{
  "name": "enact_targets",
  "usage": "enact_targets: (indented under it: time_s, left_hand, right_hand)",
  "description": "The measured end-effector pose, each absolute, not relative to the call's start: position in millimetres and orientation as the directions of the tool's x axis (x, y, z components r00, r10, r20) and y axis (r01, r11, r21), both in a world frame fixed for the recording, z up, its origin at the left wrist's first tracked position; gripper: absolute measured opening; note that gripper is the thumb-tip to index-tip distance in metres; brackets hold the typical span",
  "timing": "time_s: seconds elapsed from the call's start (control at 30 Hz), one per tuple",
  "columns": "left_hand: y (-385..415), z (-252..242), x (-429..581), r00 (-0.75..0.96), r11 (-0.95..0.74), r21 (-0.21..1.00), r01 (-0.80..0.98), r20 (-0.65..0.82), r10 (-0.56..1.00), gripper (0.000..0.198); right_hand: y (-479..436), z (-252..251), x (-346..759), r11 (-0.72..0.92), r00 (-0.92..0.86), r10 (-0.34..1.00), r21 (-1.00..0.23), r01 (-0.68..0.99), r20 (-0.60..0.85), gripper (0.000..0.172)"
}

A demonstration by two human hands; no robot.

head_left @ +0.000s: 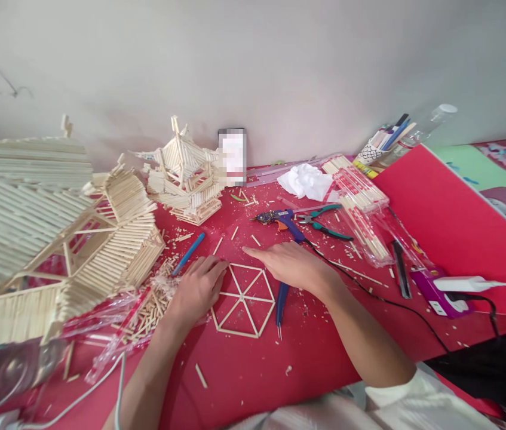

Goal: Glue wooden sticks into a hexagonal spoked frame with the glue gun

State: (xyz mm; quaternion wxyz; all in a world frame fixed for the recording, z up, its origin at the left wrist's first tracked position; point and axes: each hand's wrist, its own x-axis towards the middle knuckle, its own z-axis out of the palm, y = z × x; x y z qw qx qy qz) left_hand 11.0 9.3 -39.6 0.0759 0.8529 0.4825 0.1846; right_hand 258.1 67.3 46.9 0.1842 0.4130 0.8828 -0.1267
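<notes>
**Pale wooden sticks, hexagon frame flat on red table**

Red tabletop (253, 370), littered with stick offcuts. At centre lies a flat hexagonal frame of thin pale wooden sticks (244, 300), six spokes meeting in the middle. The left hand (196, 291) rests at the frame's left edge, fingers curled loosely, fingertips touching the upper-left corner; whether it pinches a stick cannot be told. The right hand (291, 263) lies palm down, fingers straight and together, just above the frame's upper-right side, holding nothing.

A blue-handled tool (282, 301) lies just right of the frame, partly under the right wrist. Beyond the right hand: a blue glue gun (282, 219) with black cord, and green-handled pliers (324, 218). A blue pen (189, 253) sits near the left hand. Left side: large stick-built model roofs (55, 239); a smaller stick pavilion (185, 173) by the wall. Clear packets of sticks (362, 206) and crumpled white tissue (305, 181) lie at upper right.
</notes>
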Motion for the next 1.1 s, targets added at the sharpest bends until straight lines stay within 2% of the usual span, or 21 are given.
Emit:
enact_targets:
  time_s: [0.77,0.9,1.1]
  left_hand:
    - [8.7,-38.7,11.3,0.473,-0.524,0.301,0.797,0.23,0.851,0.026]
    - [8.7,-39.8,10.9,0.472,-0.525,0.305,0.795,0.231,0.85,0.027]
    - [8.0,-39.4,10.8,0.463,-0.51,0.307,0.803,0.216,0.859,0.028]
  right_hand:
    - [65.7,48.8,257.2,0.622,-0.559,0.684,-0.026,0.782,-0.468,0.071]
    - [65.3,49.4,256.2,0.633,-0.574,0.665,-0.047,0.773,-0.478,0.069]
    - [64.9,51.6,255.2,0.611,-0.535,0.702,0.01,0.792,-0.47,0.07]
